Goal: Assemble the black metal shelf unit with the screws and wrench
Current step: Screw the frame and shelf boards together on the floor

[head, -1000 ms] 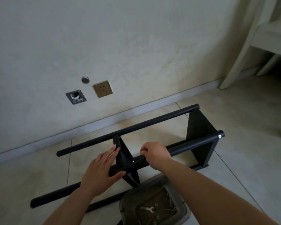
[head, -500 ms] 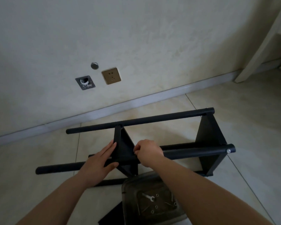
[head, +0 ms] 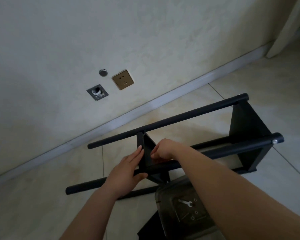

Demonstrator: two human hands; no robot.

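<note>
The right hand [head: 163,150] has moved off the near pole, which it gripped 1 second ago, and now sits curled at the middle panel [head: 146,153], fingertips tucked toward the joint; whether it pinches a screw there I cannot tell. The left hand [head: 126,172] stays flat, fingers straight against the panel's left face, thumb under the near pole [head: 206,154]. That suggests a screw is being started by hand at this joint. The shelf frame [head: 246,125] lies on its side on the tiled floor [head: 33,196], its far pole [head: 189,118] running near the skirting board. The wrench [head: 185,203] and loose screws rest untouched in a tray [head: 164,193] just below the frame, under the right forearm. Open floor lies left and right; the wall closes in behind.
</note>
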